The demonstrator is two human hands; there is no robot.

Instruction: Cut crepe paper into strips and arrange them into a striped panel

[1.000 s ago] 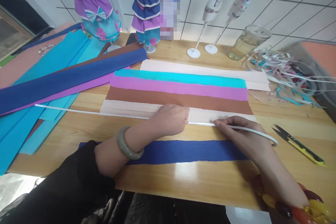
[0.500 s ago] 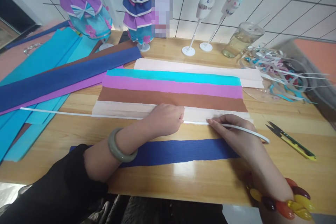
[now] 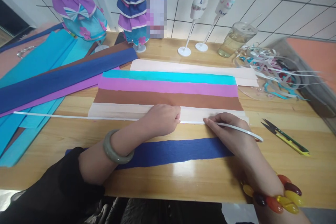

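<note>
A narrow white ribbon (image 3: 67, 116) runs along the near edge of a cream crepe paper strip (image 3: 112, 110). My left hand (image 3: 164, 117), with a jade bangle on its wrist, is closed at that edge, and the ribbon passes into and out of it; the fingertips are mostly hidden. My right hand (image 3: 231, 126) pinches the ribbon between thumb and finger, its curved free end sticking out to the right. Behind the cream strip lie brown (image 3: 168, 100), purple (image 3: 168, 86) and turquoise strips (image 3: 168, 76). A dark blue strip (image 3: 170, 151) lies in front of my hands.
Thread snips (image 3: 286, 137) lie to the right. Folded blue paper (image 3: 65, 73) is piled left. Behind stand two paper-dressed forms (image 3: 132, 10), two white forms on stands (image 3: 201, 7), a glass jar (image 3: 237, 38) and tangled ribbons (image 3: 278, 70). A grey bin (image 3: 309, 84) edges the right.
The whole view has shifted slightly, with the scene now a little further left. Both hands keep nearly the same places on the ribbon and paper edge.
</note>
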